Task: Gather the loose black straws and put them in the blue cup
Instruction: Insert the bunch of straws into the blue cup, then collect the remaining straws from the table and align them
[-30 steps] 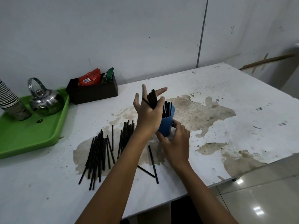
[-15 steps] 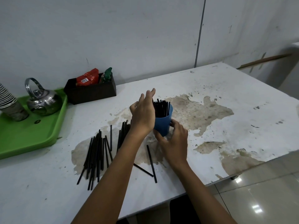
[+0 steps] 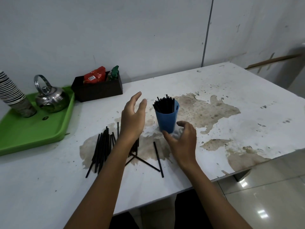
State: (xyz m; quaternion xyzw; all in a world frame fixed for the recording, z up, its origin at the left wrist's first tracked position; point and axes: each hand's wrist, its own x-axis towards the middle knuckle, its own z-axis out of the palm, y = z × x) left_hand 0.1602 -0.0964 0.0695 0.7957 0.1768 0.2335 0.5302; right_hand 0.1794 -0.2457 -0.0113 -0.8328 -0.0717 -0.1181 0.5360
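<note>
hidden: part of loose straws [image 3: 103, 146] behind left hand [image 3: 132, 121] | cut off: stacked cups [image 3: 11, 95], green tray [image 3: 29, 136] at left edge

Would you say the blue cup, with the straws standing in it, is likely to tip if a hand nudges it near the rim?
Probably yes. The blue cup is tall and tapers to a narrow base, and the straws in it stick out above the rim, leaning left. It looks like thin, light plastic, so it may slide on the table before tipping. A push low down seems safer.
</note>
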